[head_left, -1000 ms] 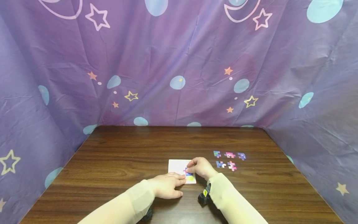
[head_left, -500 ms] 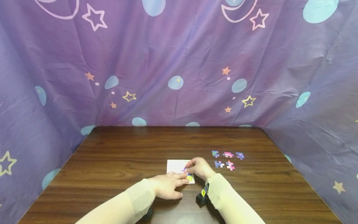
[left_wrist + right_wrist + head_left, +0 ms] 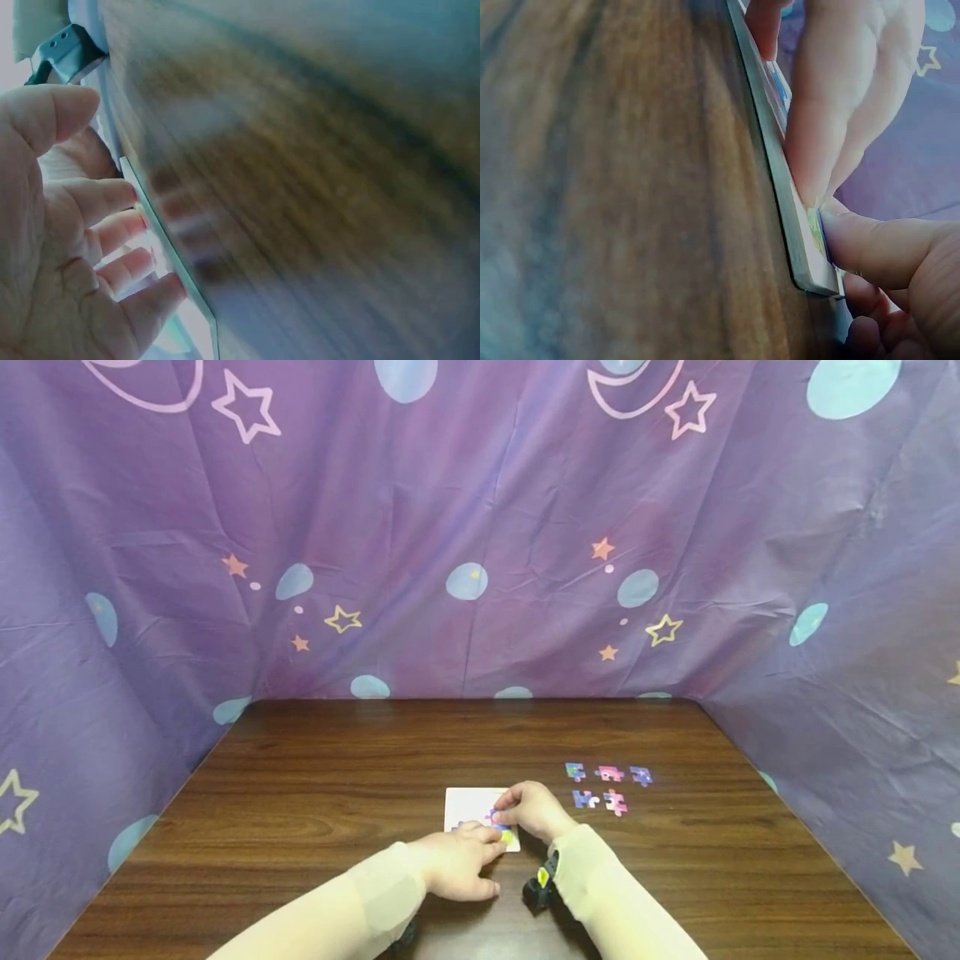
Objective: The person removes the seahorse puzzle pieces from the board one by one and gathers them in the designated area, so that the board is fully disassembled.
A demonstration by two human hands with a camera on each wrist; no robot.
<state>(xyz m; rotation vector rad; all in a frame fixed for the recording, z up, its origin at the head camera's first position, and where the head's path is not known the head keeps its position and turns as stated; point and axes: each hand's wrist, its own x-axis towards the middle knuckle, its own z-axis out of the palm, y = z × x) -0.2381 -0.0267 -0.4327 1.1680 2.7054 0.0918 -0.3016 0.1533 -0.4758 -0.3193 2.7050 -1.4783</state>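
A white puzzle board (image 3: 461, 802) lies on the table, with several colored puzzle pieces on its lower and right parts. My left hand (image 3: 456, 865) rests flat over its front edge. In the left wrist view the fingertips (image 3: 166, 294) of this hand touch the board. My right hand (image 3: 537, 811) bends over the board's right side and holds a blue and pink puzzle piece (image 3: 492, 816) between thumb and fingers. In the right wrist view its thumb (image 3: 855, 238) presses a thin piece beside the left fingers. Both hands hide much of the pieces.
Several loose jigsaw pieces, among them a pink one (image 3: 615, 802) and a blue one (image 3: 641, 775), lie in two rows right of the board. The brown wooden table (image 3: 337, 760) is bordered by a purple curtain (image 3: 420, 527) with stars.
My left hand has slid slightly right along the board, uncovering some blue at its lower left. The right hand stays at the same piece. The head view has shifted a little.
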